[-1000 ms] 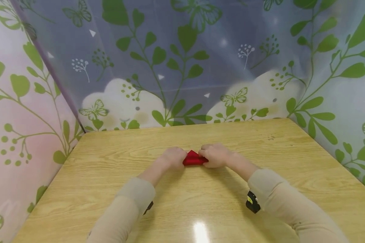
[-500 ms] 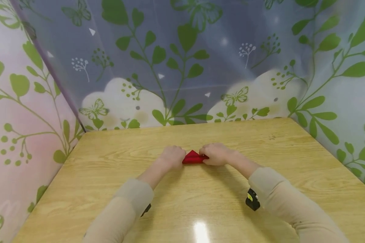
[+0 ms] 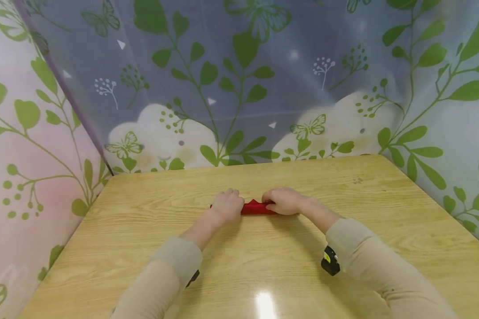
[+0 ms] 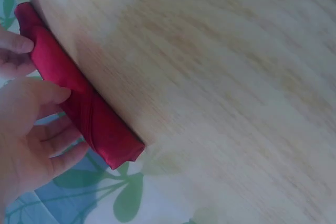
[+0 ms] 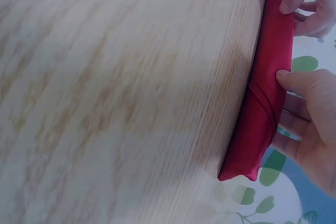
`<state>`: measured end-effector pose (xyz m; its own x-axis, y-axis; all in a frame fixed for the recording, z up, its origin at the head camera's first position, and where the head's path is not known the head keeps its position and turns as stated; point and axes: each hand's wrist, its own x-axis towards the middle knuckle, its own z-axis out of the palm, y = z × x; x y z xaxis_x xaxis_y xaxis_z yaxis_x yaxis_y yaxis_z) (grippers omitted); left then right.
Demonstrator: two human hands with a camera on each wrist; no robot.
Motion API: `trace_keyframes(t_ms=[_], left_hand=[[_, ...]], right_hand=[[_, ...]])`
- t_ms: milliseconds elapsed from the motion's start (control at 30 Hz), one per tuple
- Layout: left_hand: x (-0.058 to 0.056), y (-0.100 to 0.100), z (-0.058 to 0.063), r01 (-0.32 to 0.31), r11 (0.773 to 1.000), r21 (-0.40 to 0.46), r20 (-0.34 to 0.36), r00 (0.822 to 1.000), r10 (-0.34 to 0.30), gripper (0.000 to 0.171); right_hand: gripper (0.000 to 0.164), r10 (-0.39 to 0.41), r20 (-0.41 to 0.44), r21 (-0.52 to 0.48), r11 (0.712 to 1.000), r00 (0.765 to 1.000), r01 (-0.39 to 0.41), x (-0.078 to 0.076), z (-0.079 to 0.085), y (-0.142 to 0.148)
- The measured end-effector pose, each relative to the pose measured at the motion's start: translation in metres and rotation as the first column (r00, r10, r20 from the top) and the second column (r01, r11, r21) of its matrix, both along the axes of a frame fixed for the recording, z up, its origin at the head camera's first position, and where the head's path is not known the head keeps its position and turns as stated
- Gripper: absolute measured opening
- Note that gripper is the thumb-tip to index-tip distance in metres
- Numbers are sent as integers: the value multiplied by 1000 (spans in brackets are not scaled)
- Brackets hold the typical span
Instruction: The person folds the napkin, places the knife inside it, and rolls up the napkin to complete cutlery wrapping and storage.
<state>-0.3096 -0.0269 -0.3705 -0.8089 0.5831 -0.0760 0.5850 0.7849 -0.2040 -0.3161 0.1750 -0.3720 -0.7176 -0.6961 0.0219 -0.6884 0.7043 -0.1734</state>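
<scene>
A red cloth [image 3: 258, 208], rolled into a long narrow bundle, lies across the table in front of me. A small pointed corner stands out beyond its far side in the head view. My left hand [image 3: 227, 206] grips the left part, its thumb on the near side and fingers behind. On the right part my right hand [image 3: 285, 201] holds it the same way. Slanting folds show on the roll [image 4: 79, 90] near its end in the left wrist view. Similar folds cross the cloth [image 5: 265, 87] in the right wrist view, where my right thumb presses it.
The wood-grain table [image 3: 239, 257] extends all round the cloth. Printed fabric with leaves and butterflies hangs as a back wall [image 3: 239, 88] and along both sides. A black wrist device [image 3: 330, 261] shows under the right forearm, another partly under the left.
The pointed corner beyond the roll has become smaller as the cloth is rolled further. A red end now shows left of my left hand. Both hands have shifted only slightly.
</scene>
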Motion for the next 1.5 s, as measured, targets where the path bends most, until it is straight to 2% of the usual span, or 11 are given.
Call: trace_keyframes(t_ms=[200,300,400,467,533,600,767,900,1200,1300,1500], left_hand=[[-1,0,-2,20,1000,8,-32,999,-20,15],[-2,-1,-3,33,999,10,-39,999,-33,18],[-4,-2,-4,28,999,15,-44,999,-27,14],[-5,-3,-5,18,1000,25,-43,999,-17,12],[-6,-3,-6,0,1000,27,-44,999,1,11],[-6,-3,-7,-15,999,29,-40,999,16,12],[-5,0,-8,-24,999,38,-53,998,26,20],[-4,1,-9,-7,999,50,-95,995,12,29],[-2,1,-8,34,999,12,-160,987,-31,18],[-2,0,-8,40,999,7,-154,987,-39,16],[-5,-4,-9,48,997,60,-112,993,-41,17]], right_hand=[[12,-16,-84,2,1000,996,16,0,-2,-1],[17,-29,-145,38,999,989,35,2,-5,-2],[25,12,-256,95,995,967,13,5,-10,-3],[28,49,-330,139,990,943,-2,7,-13,-4],[30,70,-382,168,986,922,-6,7,-14,-5],[31,68,-403,185,983,913,9,7,-16,-5],[28,42,-400,183,982,915,35,7,-15,-5],[26,28,-390,182,982,921,47,7,-14,-5],[24,-17,-338,169,982,941,79,5,-12,-3],[23,-21,-326,164,983,945,79,3,-12,-3],[20,-34,-262,141,987,965,73,2,-11,-2]])
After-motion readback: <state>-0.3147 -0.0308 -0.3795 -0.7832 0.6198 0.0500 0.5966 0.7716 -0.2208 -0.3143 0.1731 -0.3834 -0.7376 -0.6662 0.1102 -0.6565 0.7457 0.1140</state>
